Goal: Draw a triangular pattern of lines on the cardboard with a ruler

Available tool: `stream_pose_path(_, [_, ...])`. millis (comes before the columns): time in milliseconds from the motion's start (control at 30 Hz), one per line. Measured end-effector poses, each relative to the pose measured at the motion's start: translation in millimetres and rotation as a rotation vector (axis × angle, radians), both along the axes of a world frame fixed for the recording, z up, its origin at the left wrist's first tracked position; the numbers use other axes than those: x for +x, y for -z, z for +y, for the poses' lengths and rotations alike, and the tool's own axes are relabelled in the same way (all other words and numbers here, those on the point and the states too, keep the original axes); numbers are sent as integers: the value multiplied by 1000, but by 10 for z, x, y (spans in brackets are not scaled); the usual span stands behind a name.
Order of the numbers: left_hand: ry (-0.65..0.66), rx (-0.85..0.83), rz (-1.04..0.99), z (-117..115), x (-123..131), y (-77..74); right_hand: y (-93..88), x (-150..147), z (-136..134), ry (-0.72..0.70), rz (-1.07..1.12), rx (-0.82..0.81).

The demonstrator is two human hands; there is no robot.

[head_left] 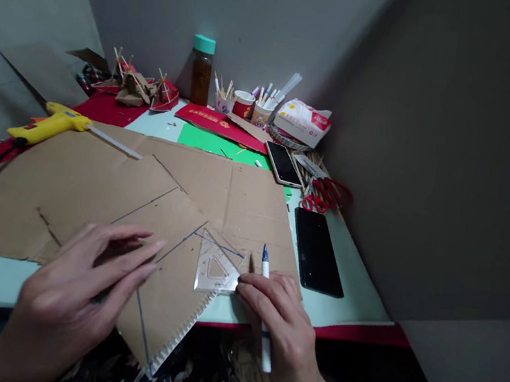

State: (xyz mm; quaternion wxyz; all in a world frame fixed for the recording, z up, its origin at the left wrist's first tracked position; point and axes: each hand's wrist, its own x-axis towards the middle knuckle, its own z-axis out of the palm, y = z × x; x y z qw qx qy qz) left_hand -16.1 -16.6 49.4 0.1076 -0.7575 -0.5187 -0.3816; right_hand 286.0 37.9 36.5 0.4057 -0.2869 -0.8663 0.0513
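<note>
My right hand (pixel 284 321) pinches the lower right corner of a clear plastic set square (pixel 204 268). A white marker (pixel 265 348) with a blue tip is tucked between the same hand's fingers, its tip pointing up. Under the set square is a piece of cardboard (pixel 171 301) with blue lines drawn on it and a corrugated edge towards me. My left hand (pixel 80 285) is over the cardboard's left side, fingers stretched out, with nothing visible in them. Whether its fingertips touch the cardboard I cannot tell.
A larger cardboard sheet (pixel 107 158) spreads beneath. On it lies a yellow glue gun (pixel 52 125). To the right are a black phone (pixel 317 255), a second phone (pixel 283 163) and red-handled scissors (pixel 323 196). Behind stand a bottle (pixel 201 76), cups (pixel 243 105) of sticks and pens, and a tissue pack (pixel 301 122).
</note>
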Motion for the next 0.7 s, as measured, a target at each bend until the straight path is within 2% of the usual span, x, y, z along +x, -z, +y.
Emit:
stream_pose_path(133, [-15, -46, 1, -208, -269, 161, 69, 1, -14, 79, 152, -9])
stream_pose_path(233, [28, -105, 28, -370, -454, 309, 70, 0, -38, 131, 232, -28])
stream_pose_path(333, [78, -146, 56, -489, -532, 394, 33, 3, -73, 164, 268, -56])
stream_pose_path(433, [93, -164, 58, -507, -507, 444, -14, -6, -108, 183, 289, -69])
stream_pose_path(567, [111, -119, 72, -393, -394, 492, -48, -71, -125, 159, 285, -61])
stream_pose_path(700, [120, -119, 59, -272, -225, 444, -37, -168, -82, 124, 263, -19])
